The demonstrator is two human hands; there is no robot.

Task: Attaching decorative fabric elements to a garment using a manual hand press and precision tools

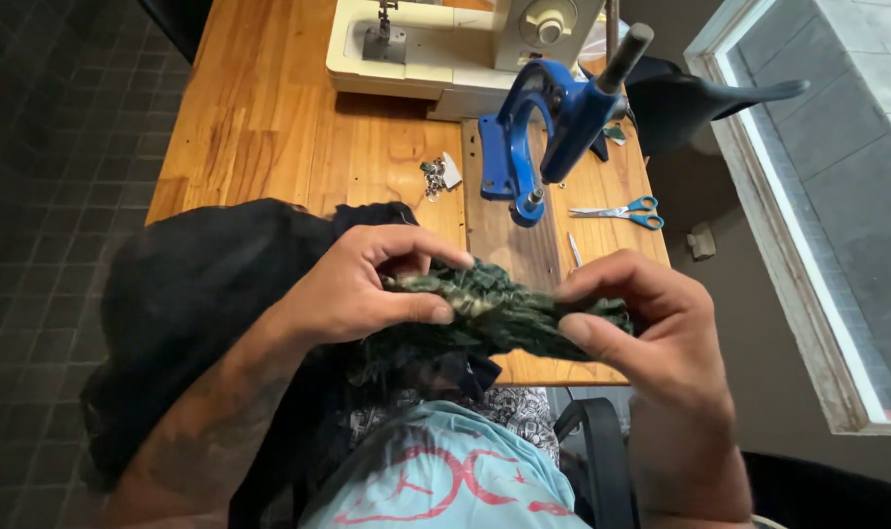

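Between the two hands, just above the near table edge, a bunched strip of dark green fabric [504, 312] is stretched. The left hand [352, 289] pinches its left end between thumb and fingers; the right hand [651, 328] is clamped on the right end the same way. It looks soft, light and limp, with a frayed or gathered ridge, so it would likely sag wherever it is not held and is best gripped at the ends or along the bunched edge. More black cloth [191, 294] drapes under the left forearm and over the lap. Beyond the hands lies a wooden table [269, 127]. Past the right hand's fingertips stands a blue hand press [543, 127], with scissors [626, 211] to its right and small metal bits [435, 176] to its left. Farther off sits a cream sewing machine [455, 49]. Dark floor tiles lie left; a window frame [798, 245] lies right.
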